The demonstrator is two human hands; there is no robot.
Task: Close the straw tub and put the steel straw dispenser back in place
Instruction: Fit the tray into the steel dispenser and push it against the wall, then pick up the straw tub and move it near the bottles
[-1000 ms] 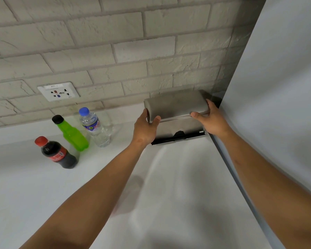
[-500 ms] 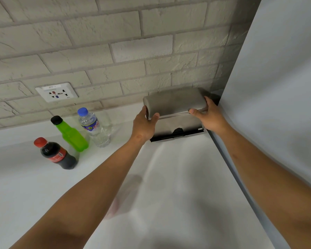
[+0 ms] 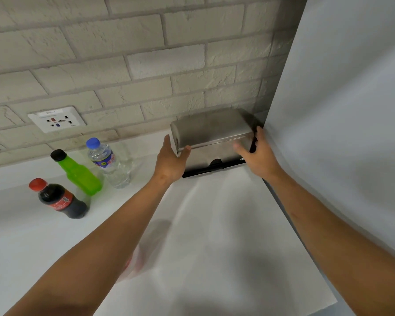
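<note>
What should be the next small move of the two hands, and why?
Probably draw both hands back. The steel straw dispenser already sits on the counter in the corner, close to the brick wall and the side panel. The left hand looks open beside it; the right hand is blurred, so its grip is unclear.

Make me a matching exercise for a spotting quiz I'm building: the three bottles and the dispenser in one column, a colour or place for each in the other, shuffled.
Things:
1. cola bottle
2. green bottle
3. water bottle
4. dispenser

Colour or place:
A. blue cap
B. in the corner, against the brick wall
C. black cap
D. red cap

Pairs: 1-D, 2-C, 3-A, 4-B
</note>
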